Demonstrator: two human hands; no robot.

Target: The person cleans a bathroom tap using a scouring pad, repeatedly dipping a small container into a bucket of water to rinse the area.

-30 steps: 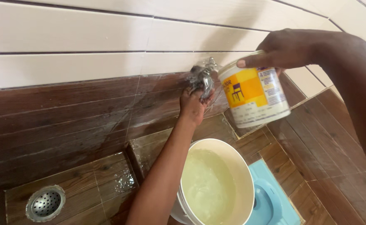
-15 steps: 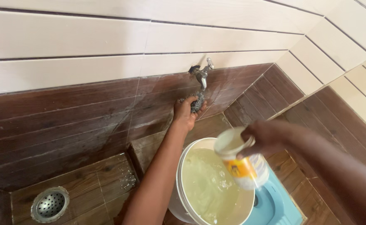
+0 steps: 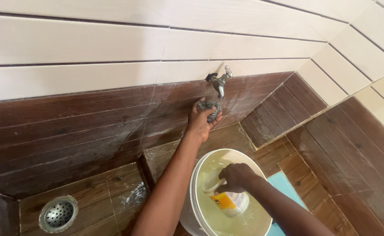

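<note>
Right hand [image 3: 237, 177] grips the small plastic tub [image 3: 227, 202] by its rim, dipped in the bucket [image 3: 195, 183]; wet, slippery, heavier once filled; left hand [image 3: 203, 119] clutches springy steel wool [image 3: 208, 106].

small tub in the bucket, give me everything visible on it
The tub is a small white plastic container with a yellow label, open-topped and tilted, sunk partly into the cloudy water inside the white bucket. The right hand grips its rim from above. Its lower part blurs under water.
</note>
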